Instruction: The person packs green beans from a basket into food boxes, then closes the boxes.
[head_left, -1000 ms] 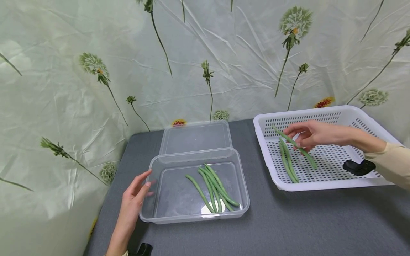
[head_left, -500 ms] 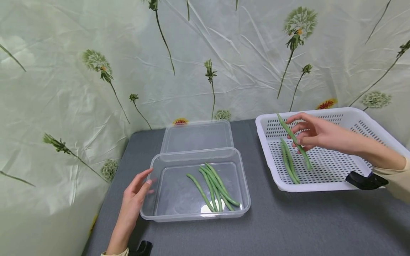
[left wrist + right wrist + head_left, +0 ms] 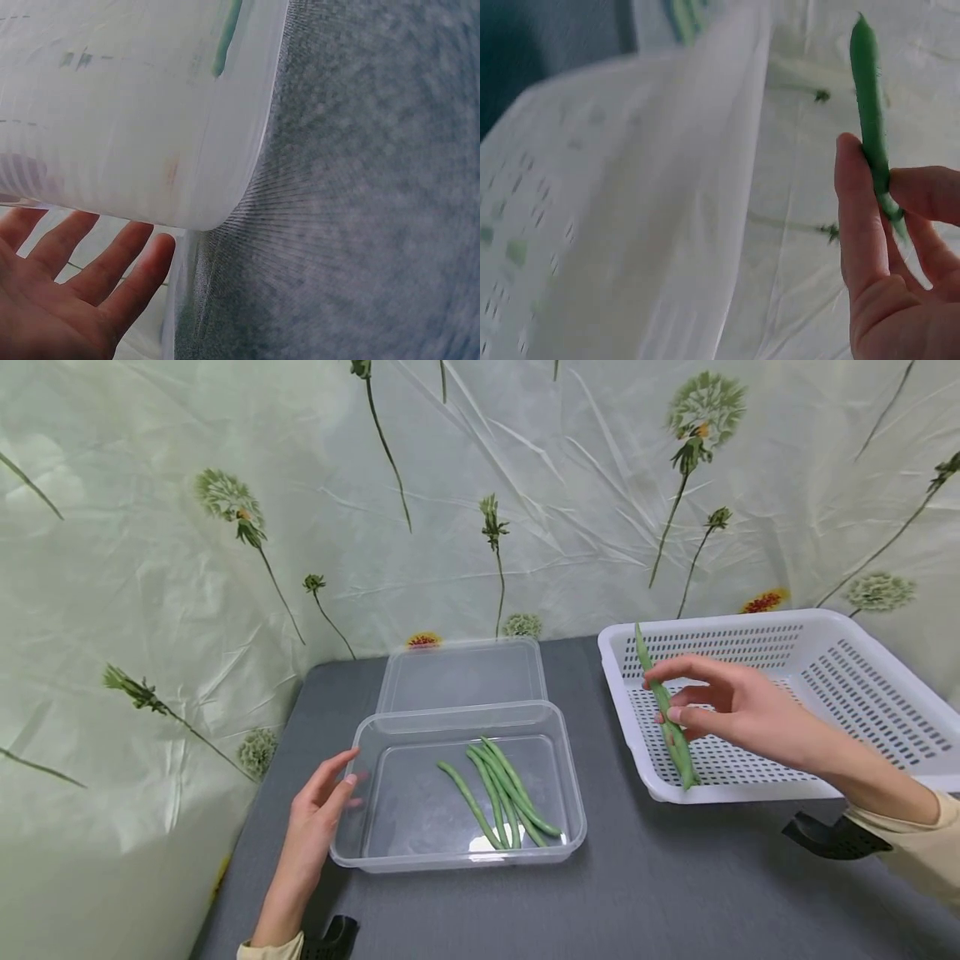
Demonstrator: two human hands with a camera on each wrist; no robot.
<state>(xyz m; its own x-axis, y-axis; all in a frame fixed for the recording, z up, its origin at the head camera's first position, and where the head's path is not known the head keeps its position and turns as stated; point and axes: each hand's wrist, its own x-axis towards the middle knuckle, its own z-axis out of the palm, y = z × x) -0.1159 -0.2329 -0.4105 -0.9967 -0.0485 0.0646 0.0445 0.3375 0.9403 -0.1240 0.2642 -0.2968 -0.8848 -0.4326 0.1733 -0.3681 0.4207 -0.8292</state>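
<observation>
My right hand (image 3: 738, 710) pinches a green bean (image 3: 643, 647) between thumb and fingers, above the left part of a white perforated basket (image 3: 862, 647). In the right wrist view the held bean (image 3: 867, 82) points upward, clear of the basket wall (image 3: 697, 247). Other beans on the basket floor are mostly hidden behind it. My left hand (image 3: 311, 827) rests its fairly straight fingers at the left wall of a clear plastic container (image 3: 408, 860); the left wrist view has the fingers (image 3: 112, 262) by that wall. Several green beans (image 3: 498, 793) lie in the container's right half.
A clear flat lid (image 3: 465, 677) lies behind the container on the grey table (image 3: 615, 893). A curtain (image 3: 420, 468) printed with flowers hangs along the back and left. A grey gap of tabletop separates container and basket.
My right hand has lifted the bean from the basket floor and shifted it left and toward the basket's near-left side. The left hand stays at the container.
</observation>
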